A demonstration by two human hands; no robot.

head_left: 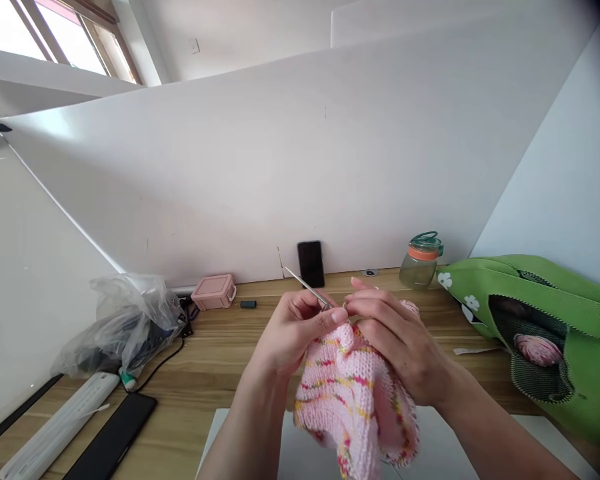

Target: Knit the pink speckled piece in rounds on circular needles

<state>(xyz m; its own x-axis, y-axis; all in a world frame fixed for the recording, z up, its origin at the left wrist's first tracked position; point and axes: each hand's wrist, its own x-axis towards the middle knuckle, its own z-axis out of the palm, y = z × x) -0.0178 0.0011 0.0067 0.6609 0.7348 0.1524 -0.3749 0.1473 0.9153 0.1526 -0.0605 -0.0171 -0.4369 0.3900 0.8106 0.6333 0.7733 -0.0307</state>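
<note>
A pink knitted piece (347, 387) with yellow, red and green flecks hangs from my two hands over the desk. My left hand (300, 327) is closed at its upper edge, thumb on top, with a grey metal knitting needle (305, 285) sticking out up and to the left. Close against it, my right hand (395, 333) curls over the other side of the knitting, index finger near the needle. The right fingertips and any second needle are partly hidden. A bit of pink yarn (410, 308) shows behind my right hand.
A green bag (535, 280) with a pink yarn ball (537, 350) lies at right. Along the back stand a bottle (420, 263), a phone (311, 263) and a pink box (213, 292). At left are a plastic bag (130, 313), a power strip (60, 427) and a black slab (113, 437).
</note>
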